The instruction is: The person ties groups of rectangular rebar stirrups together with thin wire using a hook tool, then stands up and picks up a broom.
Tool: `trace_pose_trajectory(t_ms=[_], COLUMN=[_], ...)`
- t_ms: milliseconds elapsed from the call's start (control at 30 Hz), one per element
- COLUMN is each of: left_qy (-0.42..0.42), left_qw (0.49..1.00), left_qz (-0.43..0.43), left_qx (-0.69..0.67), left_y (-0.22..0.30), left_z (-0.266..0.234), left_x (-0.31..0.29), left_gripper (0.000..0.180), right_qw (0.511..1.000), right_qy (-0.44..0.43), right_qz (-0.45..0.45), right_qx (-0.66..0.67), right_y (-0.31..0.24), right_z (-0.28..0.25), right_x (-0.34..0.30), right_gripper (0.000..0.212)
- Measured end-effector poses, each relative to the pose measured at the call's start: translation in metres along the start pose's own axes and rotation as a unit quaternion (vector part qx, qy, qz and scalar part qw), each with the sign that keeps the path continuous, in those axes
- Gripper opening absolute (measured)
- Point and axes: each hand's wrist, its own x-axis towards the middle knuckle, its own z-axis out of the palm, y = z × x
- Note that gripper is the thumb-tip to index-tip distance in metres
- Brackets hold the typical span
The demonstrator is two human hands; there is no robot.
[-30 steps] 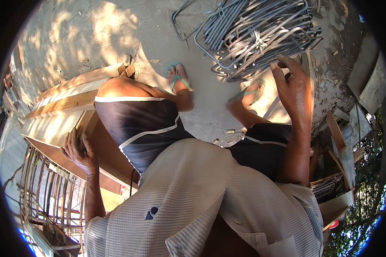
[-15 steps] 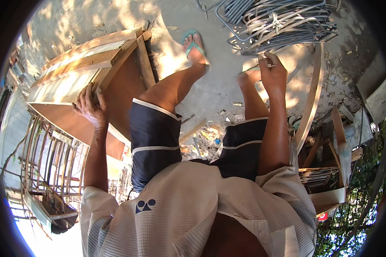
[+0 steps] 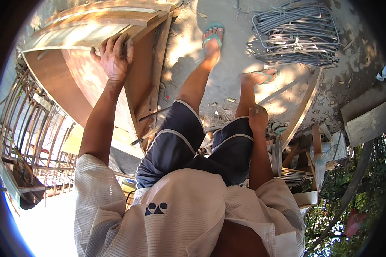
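A large plywood box (image 3: 76,67) with timber battens along its upper face stands tilted at the left. My left hand (image 3: 116,58) grips its edge, the fingers curled over the batten and the palm against the side. My right hand (image 3: 257,118) hangs beside my right knee, its back toward me and its fingers bent under. Whatever those fingers may hold is hidden.
A tied bundle of bent steel bars (image 3: 296,36) lies on the ground at the far right. A long wooden strip (image 3: 304,105) leans beside scrap timber (image 3: 315,145). At the left stands a rack of thin bars (image 3: 30,124). My sandalled feet are on bare ground.
My left hand and the plywood box now sit further right and higher in view. My right hand has drawn back from near the bar bundle to beside my knee. My legs have shifted.
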Motion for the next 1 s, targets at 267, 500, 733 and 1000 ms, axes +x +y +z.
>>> trace_pose_trajectory(t_ms=[267, 500, 733, 1000], left_qy=[-0.04, -0.052, 0.03, -0.118], left_qw=[0.998, 0.994, 0.977, 0.868], left_qz=[-0.035, -0.053, -0.082, -0.25], left_qx=[-0.037, -0.077, -0.195, -0.413], left_y=[-0.002, -0.006, -0.011, 0.06], left_z=[-0.009, -0.013, -0.01, -0.085], left_x=[-0.001, -0.004, -0.023, -0.226], left_gripper=[0.032, 0.037, 0.046, 0.046], right_qw=[0.953, 0.965, 0.98, 0.978], right_qy=[-0.179, -0.175, -0.133, -0.16], right_qz=[0.218, 0.193, 0.122, 0.105], right_qx=[0.113, -0.012, -0.089, -0.082], right_y=[0.022, 0.002, -0.054, -0.056], right_z=[-0.051, -0.077, -0.133, -0.175], right_x=[-0.073, -0.093, -0.105, -0.087], right_gripper=[0.07, 0.073, 0.062, 0.046])
